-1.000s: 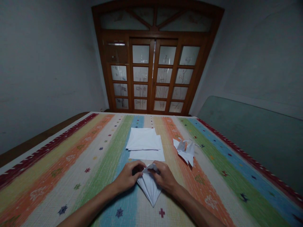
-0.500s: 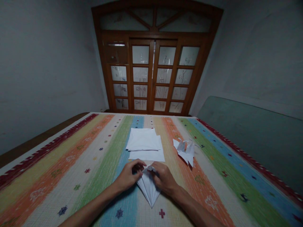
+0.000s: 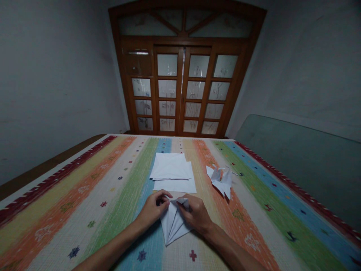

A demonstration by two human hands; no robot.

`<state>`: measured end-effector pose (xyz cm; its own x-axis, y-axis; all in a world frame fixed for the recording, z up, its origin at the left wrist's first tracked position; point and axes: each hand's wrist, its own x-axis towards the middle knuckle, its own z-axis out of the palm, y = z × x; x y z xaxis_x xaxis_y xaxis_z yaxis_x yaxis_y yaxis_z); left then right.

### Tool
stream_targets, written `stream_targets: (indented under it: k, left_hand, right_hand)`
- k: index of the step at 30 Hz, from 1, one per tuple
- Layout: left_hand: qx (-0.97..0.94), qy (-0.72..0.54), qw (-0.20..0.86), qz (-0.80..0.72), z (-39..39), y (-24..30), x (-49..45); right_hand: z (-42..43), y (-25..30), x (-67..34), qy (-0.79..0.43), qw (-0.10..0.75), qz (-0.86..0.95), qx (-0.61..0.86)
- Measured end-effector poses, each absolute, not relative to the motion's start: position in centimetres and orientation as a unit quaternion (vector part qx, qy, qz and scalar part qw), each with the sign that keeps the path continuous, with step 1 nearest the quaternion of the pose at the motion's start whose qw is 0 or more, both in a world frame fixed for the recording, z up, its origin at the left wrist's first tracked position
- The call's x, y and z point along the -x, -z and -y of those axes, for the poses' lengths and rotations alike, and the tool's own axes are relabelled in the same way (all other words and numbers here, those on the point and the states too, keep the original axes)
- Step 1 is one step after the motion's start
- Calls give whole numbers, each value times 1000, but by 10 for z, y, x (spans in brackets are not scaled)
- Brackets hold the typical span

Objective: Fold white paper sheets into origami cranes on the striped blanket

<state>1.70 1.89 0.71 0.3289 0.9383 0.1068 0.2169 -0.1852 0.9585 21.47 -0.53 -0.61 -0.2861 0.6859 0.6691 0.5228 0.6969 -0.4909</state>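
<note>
A partly folded white paper (image 3: 172, 224) lies on the striped cloth (image 3: 84, 195) in front of me, its narrow tip pointing toward me and slightly left. My left hand (image 3: 154, 209) pinches the paper's upper left edge with curled fingers. My right hand (image 3: 196, 214) grips its upper right part, fingers closed over the fold. A stack of flat white sheets (image 3: 173, 172) lies just beyond my hands. Several finished folded paper figures (image 3: 221, 180) sit to the right of the stack.
The cloth-covered surface stretches to a wooden door with frosted panes (image 3: 183, 90) at the back. A greenish panel (image 3: 296, 158) leans against the right wall. A bare wooden edge (image 3: 42, 165) shows on the left.
The folded paper has turned, its tip swinging from straight toward me to the left. Both hands have kept their hold and shifted slightly with it.
</note>
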Motion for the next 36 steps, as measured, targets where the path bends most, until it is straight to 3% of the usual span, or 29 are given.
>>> stream_targets:
  k: [36]
  left_hand:
    - [-710, -335, 423, -452, -19, -5, -19]
  right_hand:
    - [3, 8, -213, -82, 435, 826, 349]
